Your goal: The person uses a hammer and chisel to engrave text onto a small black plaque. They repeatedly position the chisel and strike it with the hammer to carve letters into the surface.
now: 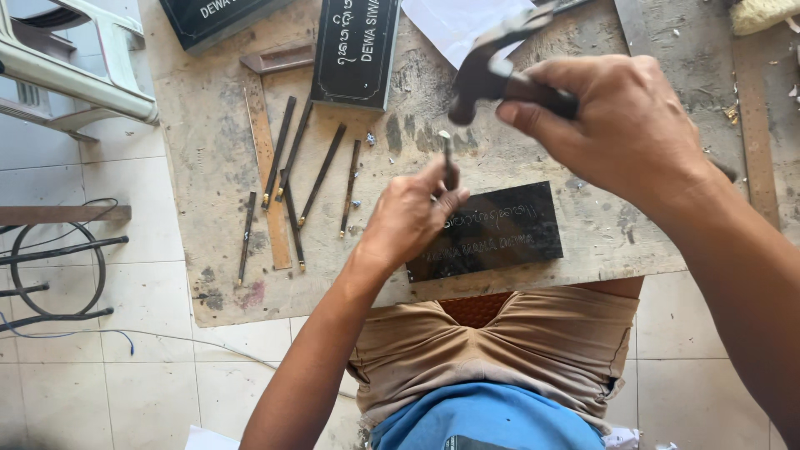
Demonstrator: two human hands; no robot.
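A slab [492,229] lies on the board's [208,150] near edge; the left hand [408,217] stands a chisel [448,158] on it; the right hand [621,125] holds a hammer [483,71] above; spare chisels [292,179] lie left; two plaques [357,50] lie behind.

— What's the floor like?
— Pale square tiles [142,367] with thin grout lines, lit evenly — it looks like daylight.
— And the furniture?
— A light plastic chair [75,67] stands off the board's far left corner. Beyond the board's left edge sits a dark metal frame [58,283] with a ring in it, and a thin cable [167,337] trails across the tiles near the board's near left corner.
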